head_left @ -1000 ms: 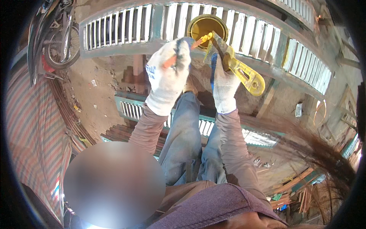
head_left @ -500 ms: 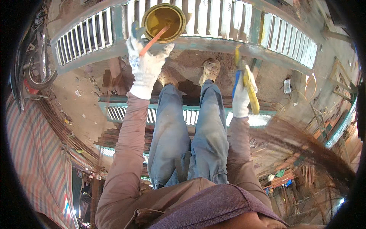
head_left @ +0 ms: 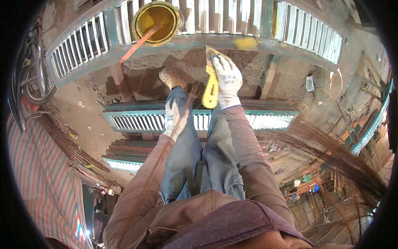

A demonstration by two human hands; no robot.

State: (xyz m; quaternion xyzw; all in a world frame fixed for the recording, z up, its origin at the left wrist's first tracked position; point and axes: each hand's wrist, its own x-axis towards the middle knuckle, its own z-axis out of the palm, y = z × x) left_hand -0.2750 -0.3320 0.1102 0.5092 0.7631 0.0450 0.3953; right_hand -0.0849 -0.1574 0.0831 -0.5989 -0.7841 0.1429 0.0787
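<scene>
My right hand [head_left: 229,81], in a white glove, is closed round a putty knife [head_left: 210,89] with a yellow handle. Its blade points up toward the lower rail of a green shutter with white slats [head_left: 248,20]. A smear of yellow paste [head_left: 246,43] lies on that rail, beyond the blade. My left hand [head_left: 174,118], gloved too, rests against my left leg near the knee, its fingers stretched out. At the upper left, an open can [head_left: 178,25] of yellow-brown stuff stands on the shutter. An orange stick [head_left: 141,43] leans out over its rim.
A second slatted shutter [head_left: 141,120] lies low behind my legs, beside stacked dark strips [head_left: 128,151]. A bicycle wheel [head_left: 39,81] stands far left, above a striped sheet [head_left: 41,178]. Dark, blurred bristle-like strands [head_left: 340,155] cross the right side. A wooden frame [head_left: 371,79] is further right.
My left hand has left the can and come down to my leg. My right hand has swung left and up with the putty knife, toward the shutter rail. The view has shifted slightly.
</scene>
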